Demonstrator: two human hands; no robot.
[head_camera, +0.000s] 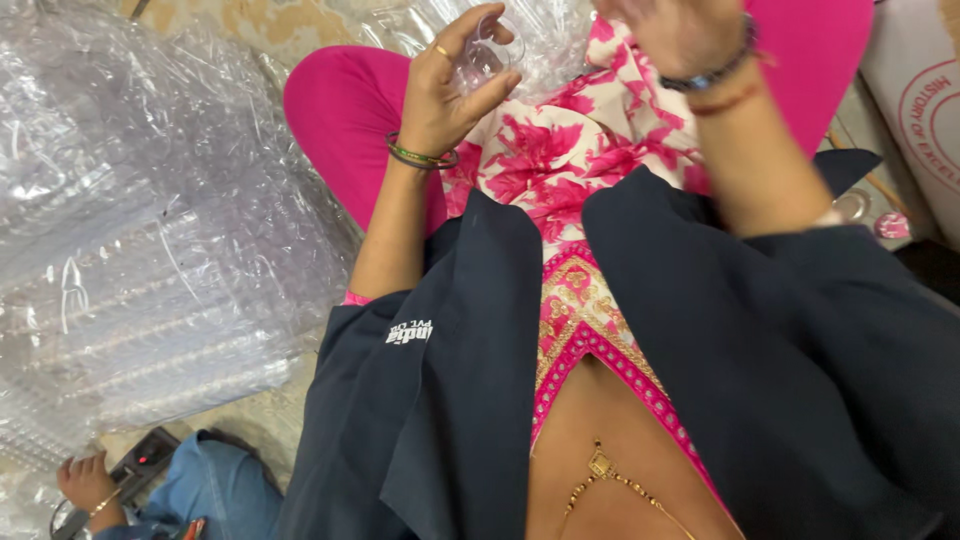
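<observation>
Dark jacket (700, 350) nearest; left hand (445, 95) grips clear cup (487, 55), right hand (680, 30) blurred, grip unclear; bubble wrap (130, 220) alongside.

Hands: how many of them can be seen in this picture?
3. The left hand holds a clear cup at top centre; the right hand is blurred at the top edge; another person's hand is bottom left.

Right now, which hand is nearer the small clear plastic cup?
Left. The left hand holds the clear plastic cup in its fingers; the right hand is raised apart, to its right.
</observation>
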